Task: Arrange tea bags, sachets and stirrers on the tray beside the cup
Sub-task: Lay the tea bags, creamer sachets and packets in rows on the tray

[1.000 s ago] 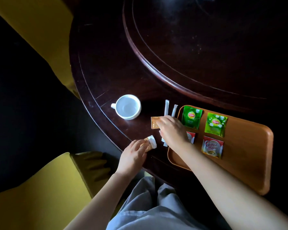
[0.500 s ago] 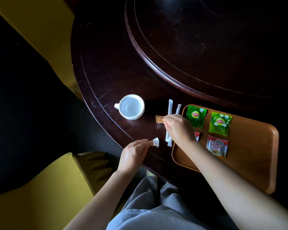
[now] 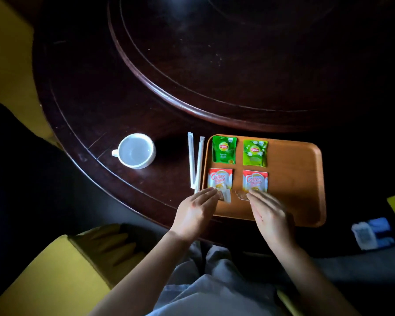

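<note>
A wooden tray (image 3: 294, 179) lies on the dark table. On it are two green tea bags (image 3: 224, 148) (image 3: 254, 152) in the back row and two Coffee mate sachets (image 3: 219, 178) (image 3: 254, 180) in front of them. My left hand (image 3: 195, 209) holds a brown sachet (image 3: 225, 197) at its fingertips, low over the tray's front left. My right hand (image 3: 269, 213) holds a second brown sachet (image 3: 241, 195) just below the right Coffee mate sachet. Both thumbs are hidden. Two white wrapped stirrers (image 3: 195, 161) lie on the table along the tray's left edge. The white cup (image 3: 136, 150) stands further left.
A raised round turntable (image 3: 214, 53) fills the table's middle behind the tray. A yellow chair (image 3: 43, 277) is at the lower left and grey trousers show below my arms. Blue and white items (image 3: 372, 232) lie at the far right in the dark.
Both hands have moved from the table left of the tray onto the tray's front edge, each carrying its brown sachet. The left Coffee mate sachet is uncovered now.
</note>
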### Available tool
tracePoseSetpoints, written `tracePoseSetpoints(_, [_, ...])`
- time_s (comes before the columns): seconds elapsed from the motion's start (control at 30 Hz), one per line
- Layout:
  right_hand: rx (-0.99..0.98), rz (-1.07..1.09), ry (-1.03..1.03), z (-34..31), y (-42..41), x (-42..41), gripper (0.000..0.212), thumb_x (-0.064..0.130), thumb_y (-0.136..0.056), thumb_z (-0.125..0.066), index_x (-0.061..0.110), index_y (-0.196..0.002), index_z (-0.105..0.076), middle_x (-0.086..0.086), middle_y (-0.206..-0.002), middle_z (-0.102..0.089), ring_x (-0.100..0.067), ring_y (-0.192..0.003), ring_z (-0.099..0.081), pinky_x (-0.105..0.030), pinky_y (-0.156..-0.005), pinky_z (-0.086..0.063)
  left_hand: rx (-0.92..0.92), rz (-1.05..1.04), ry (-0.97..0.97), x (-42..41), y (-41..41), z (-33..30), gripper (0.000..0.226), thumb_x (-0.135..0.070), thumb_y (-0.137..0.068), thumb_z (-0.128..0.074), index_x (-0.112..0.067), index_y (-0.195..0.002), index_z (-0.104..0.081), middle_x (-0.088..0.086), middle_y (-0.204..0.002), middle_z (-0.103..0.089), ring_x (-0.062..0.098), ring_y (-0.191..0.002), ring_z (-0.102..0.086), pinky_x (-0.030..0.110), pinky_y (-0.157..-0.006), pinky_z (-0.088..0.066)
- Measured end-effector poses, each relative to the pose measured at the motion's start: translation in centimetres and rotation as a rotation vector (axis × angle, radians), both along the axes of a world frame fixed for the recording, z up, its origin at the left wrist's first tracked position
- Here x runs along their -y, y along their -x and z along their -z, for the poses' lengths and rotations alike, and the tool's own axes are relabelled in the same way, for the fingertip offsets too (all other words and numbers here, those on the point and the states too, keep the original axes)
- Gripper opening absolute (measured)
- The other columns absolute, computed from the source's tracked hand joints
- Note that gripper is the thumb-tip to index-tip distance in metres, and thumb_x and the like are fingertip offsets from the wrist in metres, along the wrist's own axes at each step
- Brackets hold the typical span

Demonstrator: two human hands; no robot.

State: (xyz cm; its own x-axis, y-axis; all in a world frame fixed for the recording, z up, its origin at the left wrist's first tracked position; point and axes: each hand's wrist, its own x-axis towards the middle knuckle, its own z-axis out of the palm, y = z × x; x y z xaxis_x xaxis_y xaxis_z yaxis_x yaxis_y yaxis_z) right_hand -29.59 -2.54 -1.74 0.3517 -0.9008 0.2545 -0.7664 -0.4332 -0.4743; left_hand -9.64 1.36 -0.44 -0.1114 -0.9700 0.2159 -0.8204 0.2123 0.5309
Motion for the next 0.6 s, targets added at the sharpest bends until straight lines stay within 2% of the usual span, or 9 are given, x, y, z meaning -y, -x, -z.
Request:
tracePoseSetpoints(0.1, [-0.002,0.018,0.033,1.6,1.5,-0.7,0.018,-0.003,-0.082,-0.058,-0.001,-0.091,-0.073,-0.017,-0.098,-0.074,-0.03,-0.092,-0.07,-0.046,-0.08,-0.058,0.034,0.087,-0.027,0.2,0.6,1.0,0.024,0.0,-0.07,-0.079,-0.005,-0.093,-0.073,0.011,-0.098,-0.075,0.026,-0.092,-0.071,0.035,-0.069,-0.061])
tracePoseSetpoints(0.2, [0.021,0.006,0.052,2.7,1.9,-1.2,0.039,0.013,-0.098,-0.039,-0.002,-0.087,-0.073,-0.017,-0.093,-0.075,-0.031,-0.088,-0.071,-0.046,-0.079,-0.058,0.06,0.153,-0.041,-0.4,0.6,1.8,0.023,-0.001,-0.071,-0.076,-0.006,-0.093,-0.073,0.01,-0.101,-0.075,0.026,-0.095,-0.07,0.035,-0.068,-0.061])
tracePoseSetpoints(0.3, [0.007,0.034,0.026,3.1,1.8,-2.2,0.029,0.012,-0.089,-0.047,-0.002,-0.088,-0.073,-0.016,-0.094,-0.075,-0.029,-0.092,-0.07,-0.042,-0.081,-0.058,0.066,0.158,-0.043,-1.2,0.3,2.4,0.025,-0.002,-0.072,-0.077,-0.005,-0.096,-0.072,0.011,-0.104,-0.074,0.026,-0.099,-0.069,0.037,-0.07,-0.061])
tracePoseSetpoints(0.37, [-0.033,0.056,0.01,2.9,1.7,-2.9,0.028,0.014,-0.085,-0.05,0.0,-0.093,-0.073,-0.014,-0.102,-0.073,-0.028,-0.1,-0.068,-0.038,-0.089,-0.053,0.041,0.165,-0.032,-1.7,0.3,2.6,0.026,-0.004,-0.077,-0.072,-0.002,-0.103,-0.07,0.014,-0.112,-0.07,0.028,-0.107,-0.065,0.039,-0.08,-0.059])
tracePoseSetpoints(0.47, [-0.089,0.051,0.023,2.5,1.4,-3.9,0.033,0.018,-0.084,-0.05,0.0,-0.105,-0.068,-0.017,-0.116,-0.067,-0.032,-0.111,-0.061,-0.043,-0.095,-0.049,0.039,0.208,-0.029,-2.4,0.4,2.6,0.036,-0.014,-0.086,-0.06,0.0,-0.119,-0.06,0.018,-0.129,-0.058,0.03,-0.123,-0.052,0.038,-0.102,-0.045])
tracePoseSetpoints(0.6, [-0.21,0.057,-0.075,2.1,1.0,-5.2,0.045,0.027,-0.085,-0.045,0.009,-0.123,-0.059,-0.017,-0.133,-0.056,-0.033,-0.124,-0.05,-0.054,-0.098,-0.042,0.104,0.23,-0.111,-3.3,0.5,2.4,0.048,-0.023,-0.086,-0.06,-0.009,-0.131,-0.051,0.015,-0.141,-0.046,0.032,-0.133,-0.039,0.044,-0.108,-0.036])
